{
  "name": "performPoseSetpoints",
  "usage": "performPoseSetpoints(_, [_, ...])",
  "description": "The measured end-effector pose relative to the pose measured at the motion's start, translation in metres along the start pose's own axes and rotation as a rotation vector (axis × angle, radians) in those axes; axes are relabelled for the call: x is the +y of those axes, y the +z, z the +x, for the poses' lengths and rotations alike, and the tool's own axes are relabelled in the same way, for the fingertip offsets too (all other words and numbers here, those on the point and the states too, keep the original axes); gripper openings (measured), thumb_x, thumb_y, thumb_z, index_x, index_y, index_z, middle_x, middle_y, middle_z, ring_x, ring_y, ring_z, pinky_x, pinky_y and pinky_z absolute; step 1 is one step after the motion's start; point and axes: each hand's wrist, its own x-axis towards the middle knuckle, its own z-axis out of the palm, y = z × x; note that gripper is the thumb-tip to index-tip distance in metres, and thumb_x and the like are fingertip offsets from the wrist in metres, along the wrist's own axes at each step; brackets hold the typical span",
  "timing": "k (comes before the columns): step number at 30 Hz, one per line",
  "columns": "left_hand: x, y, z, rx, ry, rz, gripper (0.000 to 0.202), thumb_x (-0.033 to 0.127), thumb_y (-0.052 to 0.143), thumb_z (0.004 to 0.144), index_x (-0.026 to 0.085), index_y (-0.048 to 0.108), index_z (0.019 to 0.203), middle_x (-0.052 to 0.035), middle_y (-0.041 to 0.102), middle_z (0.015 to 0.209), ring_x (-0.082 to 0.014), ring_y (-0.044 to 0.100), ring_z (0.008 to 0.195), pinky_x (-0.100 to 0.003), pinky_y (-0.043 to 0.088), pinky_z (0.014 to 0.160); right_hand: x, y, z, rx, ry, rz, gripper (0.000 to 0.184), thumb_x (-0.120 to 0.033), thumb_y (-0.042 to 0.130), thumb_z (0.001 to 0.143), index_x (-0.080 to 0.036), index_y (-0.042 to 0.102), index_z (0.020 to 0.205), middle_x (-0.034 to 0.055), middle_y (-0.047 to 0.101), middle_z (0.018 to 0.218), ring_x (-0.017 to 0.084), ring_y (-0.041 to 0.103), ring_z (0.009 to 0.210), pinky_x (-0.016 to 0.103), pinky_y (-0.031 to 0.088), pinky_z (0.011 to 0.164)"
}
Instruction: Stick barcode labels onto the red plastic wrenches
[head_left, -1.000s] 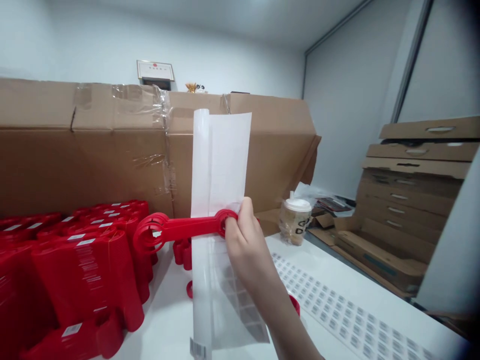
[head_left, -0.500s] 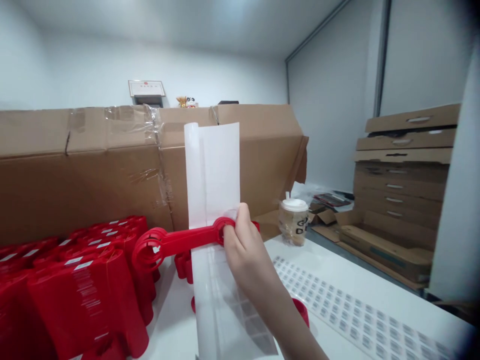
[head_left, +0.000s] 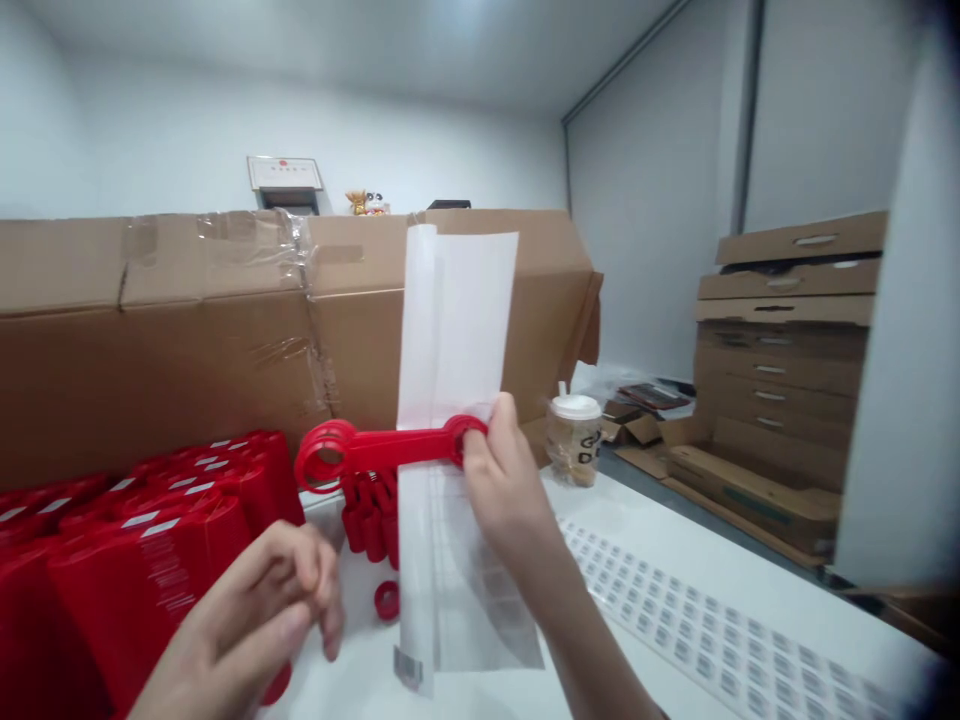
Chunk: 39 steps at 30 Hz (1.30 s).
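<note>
My right hand (head_left: 510,485) is closed on a red plastic bar with ringed ends (head_left: 397,449), holding it level with its larger rings to the left. The same hand pinches a tall white label sheet (head_left: 469,320) behind the bar. That sheet is curled along its left edge, and its lower part is see-through. One small printed label (head_left: 408,665) shows at its bottom left corner. Lower left, my left hand (head_left: 255,610) hovers with bent fingers apart and nothing visible in them.
Red rolled packs (head_left: 150,560) with white stickers stand at the left. Beyond the sheet lie red pieces (head_left: 367,515) and a small red ring (head_left: 387,600). At right are a printed label sheet (head_left: 697,620), a lidded cup (head_left: 575,440) and stacked cartons (head_left: 784,340). A large cardboard box (head_left: 172,350) blocks the back.
My left hand has come into view at the lower left. My right hand, with the red bar and white sheet, has shifted slightly right and up in the view.
</note>
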Motion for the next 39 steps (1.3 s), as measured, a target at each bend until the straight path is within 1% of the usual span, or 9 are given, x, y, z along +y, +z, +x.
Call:
performPoseSetpoints(2, [0.006,0.015,0.001,0.001,0.035,-0.403,0.008,0.019,0.069,0.086,0.019,0.067,0.078,0.0003,0.056,0.075,-0.0108,0.057,0.066,-0.023,0.054,0.064,0.0,-0.001,0.003,0.028,-0.008,-0.018,0.013,-0.019,0.038,0.09,-0.027,0.029,0.084,-0.0045,0.049,0.066,0.017,0.049,0.061,0.032,0.032,0.058])
performPoseSetpoints(3, [0.009,0.022,0.002,-0.006,0.051,-0.531,0.01,0.017,0.07,0.084,0.017,0.067,0.075,0.0004,0.054,0.072,-0.0094,0.055,0.064,-0.022,0.054,0.062,0.0,-0.001,0.004,0.043,-0.006,-0.031,0.014,-0.019,0.04,0.089,-0.027,0.029,0.083,-0.0046,0.049,0.066,0.017,0.049,0.061,0.032,0.032,0.058])
performPoseSetpoints(7, [0.011,0.039,0.001,-0.05,0.063,-0.725,0.009,0.012,0.07,0.081,0.013,0.067,0.073,0.0006,0.05,0.068,-0.0078,0.053,0.063,-0.019,0.053,0.063,-0.002,-0.002,0.008,0.083,0.01,-0.056,0.02,-0.017,0.043,0.088,-0.027,0.028,0.079,-0.0049,0.048,0.065,0.016,0.047,0.059,0.032,0.03,0.058])
performPoseSetpoints(14, [0.009,0.04,0.002,-0.1,0.07,-0.757,0.009,0.013,0.067,0.081,0.012,0.064,0.072,0.0029,0.041,0.065,-0.0081,0.044,0.061,-0.019,0.051,0.064,-0.005,0.0,0.008,0.077,0.022,-0.093,0.023,-0.016,0.045,0.088,-0.026,0.029,0.077,-0.0032,0.048,0.067,0.017,0.047,0.063,0.032,0.032,0.06])
performPoseSetpoints(19, [0.01,0.041,0.003,-0.104,0.073,-0.777,0.007,0.011,0.065,0.082,0.011,0.065,0.075,0.0021,0.043,0.066,-0.0086,0.049,0.064,-0.021,0.052,0.065,-0.004,0.001,0.007,0.062,0.015,-0.097,0.022,-0.017,0.045,0.09,-0.026,0.03,0.077,-0.0031,0.048,0.069,0.018,0.048,0.067,0.033,0.034,0.061])
performPoseSetpoints(23, [0.009,0.04,0.002,-0.092,0.1,-0.779,0.006,0.008,0.071,0.077,0.01,0.065,0.078,0.0006,0.049,0.073,-0.0082,0.054,0.068,-0.021,0.053,0.067,-0.003,0.001,0.007,0.08,-0.007,-0.107,0.024,-0.016,0.046,0.089,-0.026,0.028,0.076,-0.0032,0.045,0.066,0.018,0.046,0.065,0.033,0.033,0.061])
performPoseSetpoints(29, [0.009,0.037,0.002,-0.081,0.089,-0.75,0.011,0.006,0.073,0.074,0.011,0.065,0.077,0.0019,0.046,0.07,-0.0073,0.053,0.065,-0.019,0.053,0.065,-0.005,0.001,0.006,0.076,-0.006,-0.111,0.024,-0.015,0.046,0.089,-0.027,0.029,0.077,-0.0032,0.045,0.065,0.018,0.046,0.063,0.033,0.031,0.059])
performPoseSetpoints(34, [0.009,0.037,0.002,-0.142,0.118,-0.68,0.015,0.01,0.074,0.075,0.013,0.06,0.078,0.004,0.039,0.068,-0.0056,0.043,0.06,-0.014,0.048,0.062,-0.005,0.001,0.007,0.087,-0.044,-0.105,0.024,-0.015,0.046,0.088,-0.027,0.028,0.077,-0.0031,0.045,0.064,0.017,0.044,0.061,0.033,0.031,0.058])
performPoseSetpoints(39, [0.011,0.041,0.0,-0.228,0.106,-0.625,0.034,0.014,0.072,0.076,0.018,0.039,0.071,0.006,0.03,0.067,-0.0054,0.028,0.056,-0.013,0.044,0.061,-0.005,0.001,0.005,0.08,-0.031,-0.106,0.025,-0.015,0.046,0.088,-0.027,0.028,0.077,-0.0034,0.045,0.063,0.018,0.045,0.061,0.033,0.031,0.057])
